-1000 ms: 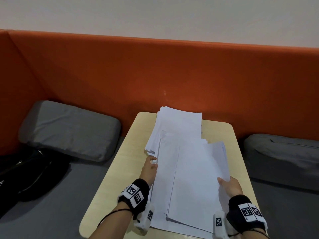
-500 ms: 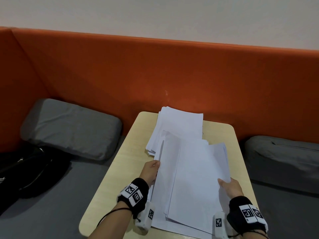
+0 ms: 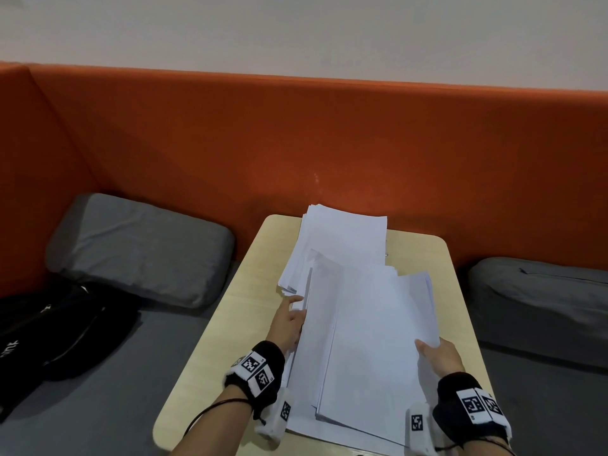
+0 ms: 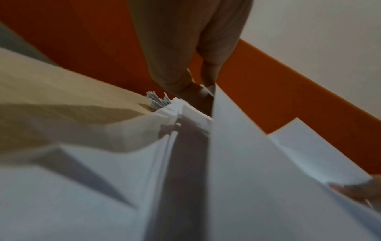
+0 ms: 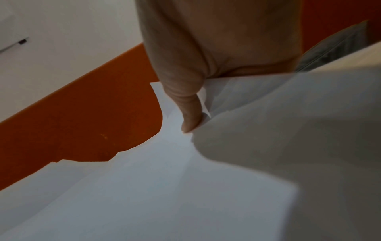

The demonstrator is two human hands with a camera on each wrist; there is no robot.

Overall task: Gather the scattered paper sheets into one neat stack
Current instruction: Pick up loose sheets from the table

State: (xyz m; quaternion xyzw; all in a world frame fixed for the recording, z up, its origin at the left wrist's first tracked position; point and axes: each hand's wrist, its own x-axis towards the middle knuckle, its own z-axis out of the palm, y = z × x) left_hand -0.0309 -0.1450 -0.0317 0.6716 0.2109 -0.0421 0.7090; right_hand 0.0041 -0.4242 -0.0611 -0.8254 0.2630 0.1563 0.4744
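Paper sheets (image 3: 371, 337) lie in a loose, uneven pile on the near half of a light wooden table (image 3: 230, 324), their edges fanned out of line. A second paper pile (image 3: 342, 241) sits at the far edge, partly under the near one. The right hand (image 3: 439, 355) pinches the right edge of the upper sheets, thumb (image 5: 190, 117) on top and fingers beneath, lifting that side. The left hand (image 3: 288, 322) rests against the left edge of the sheets, fingers extended along it; whether it grips cannot be told. An orange padded backrest (image 3: 329, 143) rises behind the table, with a grey cushion (image 3: 138, 248) left, another grey cushion (image 3: 539, 297) right, and a black bag (image 3: 56, 334) far left.
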